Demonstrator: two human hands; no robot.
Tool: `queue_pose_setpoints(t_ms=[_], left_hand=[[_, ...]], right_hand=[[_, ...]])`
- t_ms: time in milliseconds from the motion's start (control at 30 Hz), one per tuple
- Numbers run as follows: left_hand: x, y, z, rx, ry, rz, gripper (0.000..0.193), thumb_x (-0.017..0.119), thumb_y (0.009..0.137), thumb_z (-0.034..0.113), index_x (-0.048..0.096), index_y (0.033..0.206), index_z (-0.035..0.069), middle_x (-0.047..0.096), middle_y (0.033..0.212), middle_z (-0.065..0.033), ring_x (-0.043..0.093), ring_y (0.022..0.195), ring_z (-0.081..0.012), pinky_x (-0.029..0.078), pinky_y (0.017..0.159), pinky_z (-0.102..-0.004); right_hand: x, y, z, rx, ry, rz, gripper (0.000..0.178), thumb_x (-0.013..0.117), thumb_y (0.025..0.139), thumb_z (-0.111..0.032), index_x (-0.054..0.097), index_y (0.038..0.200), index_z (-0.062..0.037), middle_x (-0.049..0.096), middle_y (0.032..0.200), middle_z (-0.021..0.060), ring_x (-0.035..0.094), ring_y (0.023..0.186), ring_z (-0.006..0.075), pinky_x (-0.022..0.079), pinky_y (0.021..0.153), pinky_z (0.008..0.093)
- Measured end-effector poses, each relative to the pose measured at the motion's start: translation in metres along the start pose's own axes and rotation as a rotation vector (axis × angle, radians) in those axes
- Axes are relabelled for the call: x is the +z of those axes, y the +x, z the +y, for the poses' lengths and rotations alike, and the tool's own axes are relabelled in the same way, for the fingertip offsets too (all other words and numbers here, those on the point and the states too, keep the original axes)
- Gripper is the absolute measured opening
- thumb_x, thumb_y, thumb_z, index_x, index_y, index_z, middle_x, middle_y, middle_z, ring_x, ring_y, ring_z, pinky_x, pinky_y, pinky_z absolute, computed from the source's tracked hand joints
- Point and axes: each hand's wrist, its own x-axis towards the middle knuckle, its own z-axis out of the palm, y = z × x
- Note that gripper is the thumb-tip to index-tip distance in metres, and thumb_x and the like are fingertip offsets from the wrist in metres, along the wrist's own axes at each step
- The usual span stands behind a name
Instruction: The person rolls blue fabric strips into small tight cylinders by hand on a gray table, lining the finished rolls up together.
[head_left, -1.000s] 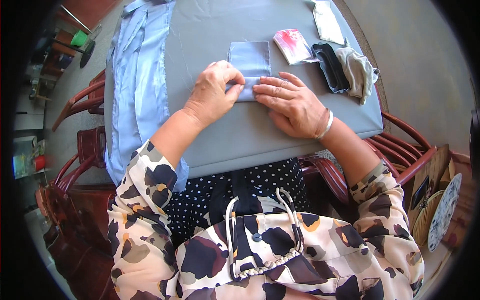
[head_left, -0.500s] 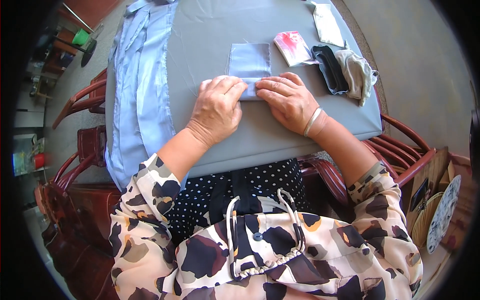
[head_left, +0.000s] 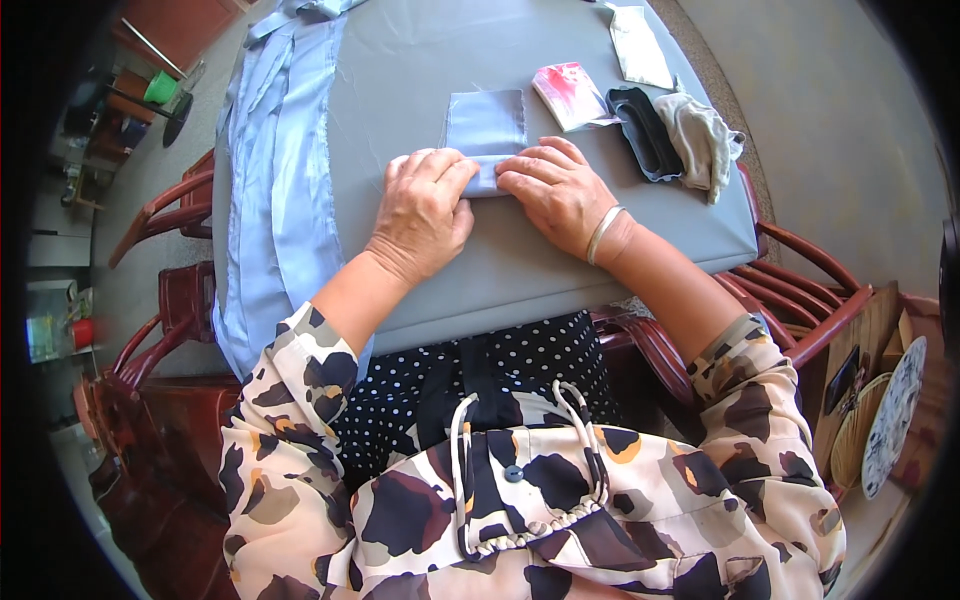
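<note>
Here, the small blue cloth (head_left: 487,118) is touched at its fold by left grip (head_left: 422,208) and right grip (head_left: 562,198); pinching cannot be confirmed.

a table (head_left: 480,270) with a smooth grey top carries everything. along its left side lie long strips of pale blue cloth (head_left: 285,170), frayed at the edge and hanging down over the near side. near the middle lies a small piece of blue cloth (head_left: 487,118), its near end folded over. to the right sits a pink and white packet (head_left: 570,97), then a black tray (head_left: 645,135), with a crumpled light cloth (head_left: 697,140) just beside it. beyond them lies a white packet (head_left: 640,47).
</note>
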Motion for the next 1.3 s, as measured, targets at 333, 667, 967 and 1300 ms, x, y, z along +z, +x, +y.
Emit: queue_pose_setpoints(t_ms=[333,667,967,1300], left_hand=[[-0.022,-0.013,0.021,-0.072,-0.273,-0.097,0.018,0.064,0.082,0.003,0.064,0.099,0.002,0.067,0.091,-0.0148,0.065,0.089,-0.0345,0.048,0.083,-0.0405],[-0.010,0.002,0.013,-0.389,-0.249,-0.140,0.019,0.072,0.079,0.008,0.066,0.095,0.000,0.064,0.085,-0.0150,0.064,0.076,-0.0316,0.052,0.072,-0.0377],[-0.004,-0.005,0.008,0.003,-0.175,0.120,0.032,0.077,0.069,0.005,0.064,0.099,0.005,0.062,0.101,-0.0110,0.061,0.091,-0.0305,0.049,0.082,-0.0395],[-0.021,-0.015,0.023,-0.056,-0.187,-0.052,0.020,0.072,0.078,0.007,0.066,0.096,0.002,0.068,0.093,-0.0127,0.064,0.089,-0.0312,0.047,0.084,-0.0415]], right_hand=[[-0.031,-0.002,-0.016,0.129,0.384,-0.070,0.030,0.064,0.071,-0.003,0.064,0.101,-0.0064,0.068,0.089,0.0104,0.066,0.082,0.0280,0.048,0.084,0.0400],[-0.017,-0.003,-0.014,0.296,0.283,0.084,0.032,0.067,0.074,-0.006,0.063,0.106,-0.0037,0.062,0.106,0.0157,0.062,0.096,0.0332,0.051,0.080,0.0401],[-0.010,-0.001,-0.012,0.026,0.042,-0.049,0.035,0.067,0.070,-0.008,0.066,0.104,-0.0085,0.062,0.111,0.0048,0.058,0.108,0.0231,0.041,0.096,0.0419],[-0.026,-0.002,-0.021,0.143,0.225,-0.166,0.029,0.069,0.075,-0.012,0.064,0.102,-0.0076,0.067,0.099,0.0085,0.060,0.096,0.0251,0.043,0.085,0.0403]])
